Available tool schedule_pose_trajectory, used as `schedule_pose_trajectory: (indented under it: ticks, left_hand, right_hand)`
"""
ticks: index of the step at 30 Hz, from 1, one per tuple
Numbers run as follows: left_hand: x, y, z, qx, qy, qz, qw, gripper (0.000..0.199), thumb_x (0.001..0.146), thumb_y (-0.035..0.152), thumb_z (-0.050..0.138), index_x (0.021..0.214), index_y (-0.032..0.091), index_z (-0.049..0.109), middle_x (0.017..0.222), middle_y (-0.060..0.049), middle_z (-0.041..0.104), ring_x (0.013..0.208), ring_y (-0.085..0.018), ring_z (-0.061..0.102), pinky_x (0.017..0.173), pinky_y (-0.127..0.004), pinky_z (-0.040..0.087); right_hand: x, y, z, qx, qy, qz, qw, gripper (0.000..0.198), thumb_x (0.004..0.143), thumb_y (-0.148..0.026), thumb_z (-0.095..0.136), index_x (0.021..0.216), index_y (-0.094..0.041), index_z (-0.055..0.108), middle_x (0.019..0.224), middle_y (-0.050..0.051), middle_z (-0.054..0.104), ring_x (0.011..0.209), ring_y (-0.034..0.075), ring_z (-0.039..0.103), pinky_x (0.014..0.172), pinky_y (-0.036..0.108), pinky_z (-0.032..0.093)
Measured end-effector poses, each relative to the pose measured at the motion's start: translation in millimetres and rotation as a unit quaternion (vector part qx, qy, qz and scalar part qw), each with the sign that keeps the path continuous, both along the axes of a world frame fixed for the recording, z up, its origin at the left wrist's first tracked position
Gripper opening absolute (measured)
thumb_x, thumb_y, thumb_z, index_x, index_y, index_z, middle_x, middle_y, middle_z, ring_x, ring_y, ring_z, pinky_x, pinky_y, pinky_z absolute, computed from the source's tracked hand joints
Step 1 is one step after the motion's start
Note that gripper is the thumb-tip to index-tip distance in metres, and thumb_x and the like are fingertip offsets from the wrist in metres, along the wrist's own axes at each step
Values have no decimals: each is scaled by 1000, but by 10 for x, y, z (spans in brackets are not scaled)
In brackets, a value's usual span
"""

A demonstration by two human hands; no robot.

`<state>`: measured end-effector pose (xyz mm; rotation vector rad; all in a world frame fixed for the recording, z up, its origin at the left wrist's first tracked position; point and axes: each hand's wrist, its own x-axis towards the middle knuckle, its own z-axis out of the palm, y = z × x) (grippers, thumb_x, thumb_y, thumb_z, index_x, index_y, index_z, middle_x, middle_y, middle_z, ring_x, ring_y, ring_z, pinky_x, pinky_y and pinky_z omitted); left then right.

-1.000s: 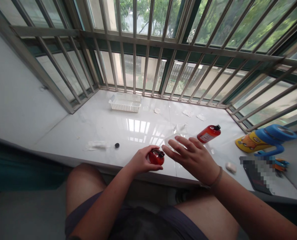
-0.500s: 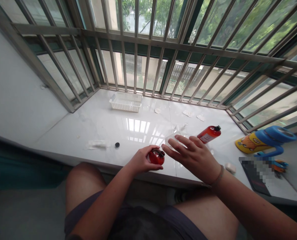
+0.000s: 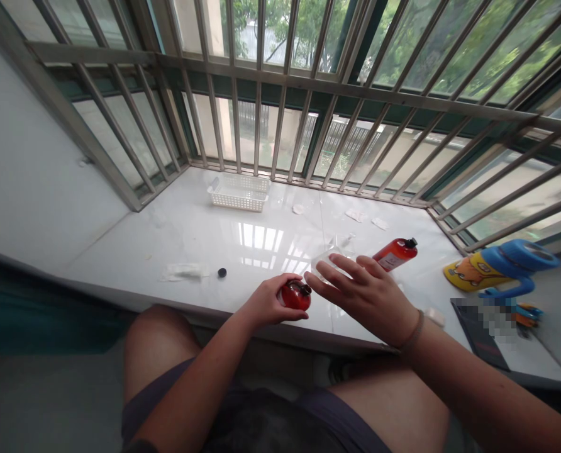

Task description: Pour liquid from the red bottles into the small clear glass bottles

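My left hand (image 3: pixel 275 301) is wrapped round a red bottle (image 3: pixel 295 296) with a dark neck, held near the front edge of the white ledge. My right hand (image 3: pixel 363 289) hovers to the right of it, palm down, fingers spread, with nothing in it. Behind that hand a second red bottle (image 3: pixel 397 253), with a pale label and a black cap, stands partly hidden. A clear plastic tray (image 3: pixel 326 261) lies partly covered by the right fingers. Left of the held bottle rests a small black cap (image 3: pixel 222 272).
A white perforated basket (image 3: pixel 239 194) is at the back by the barred window. A clear wrapper (image 3: pixel 185 272) lies at left. White scraps (image 3: pixel 355 215) are toward the back. At right are a blue and yellow flask (image 3: pixel 492 264) and a dark flat item (image 3: pixel 476 333).
Almost nothing differs. Both hands and the bottle keep the same place; the view has shifted very slightly.
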<state>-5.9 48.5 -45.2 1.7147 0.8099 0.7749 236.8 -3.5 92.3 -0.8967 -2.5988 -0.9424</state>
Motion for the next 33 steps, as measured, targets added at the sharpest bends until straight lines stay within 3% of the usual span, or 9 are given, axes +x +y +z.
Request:
schedule_pose_trajectory:
  ticks: [14, 22, 28, 33]
  left_hand:
    - [-8, -3, -4, -8, -10, 2, 1000, 88, 62, 50, 102, 138, 24, 67, 134, -9, 75, 123, -33, 71, 108, -45, 57]
    - [2, -4, 0, -11, -12, 3, 1000, 88, 60, 50, 102, 137, 24, 68, 132, -9, 76, 121, -33, 72, 107, -45, 57]
    - [-12, -10, -2, -11, -13, 5, 1000, 87, 61, 49, 102, 137, 23, 67, 132, -10, 76, 121, -32, 71, 106, -43, 57]
    - [-32, -11, -5, -11, -13, 4, 1000, 88, 62, 49, 102, 138, 24, 67, 134, -10, 75, 123, -33, 71, 109, -44, 56]
  right_hand:
    - [-22, 0, 29, -27, -2, -4, 1000, 49, 100, -14, 68, 145, -34, 62, 135, 1, 73, 129, 25, 60, 102, 40, 43]
    - [-56, 18, 22, -4, -11, 2, 1000, 40, 104, -14, 63, 140, -30, 66, 132, 0, 76, 126, 25, 61, 99, 42, 43]
    - [2, 19, -160, -60, 43, -13, 997, 50, 100, -7, 63, 147, -25, 63, 136, 5, 74, 127, 30, 61, 100, 45, 46]
    - [89, -7, -438, -137, 135, -67, 979, 72, 97, -5, 65, 162, -30, 47, 136, 10, 70, 126, 33, 60, 104, 51, 53]
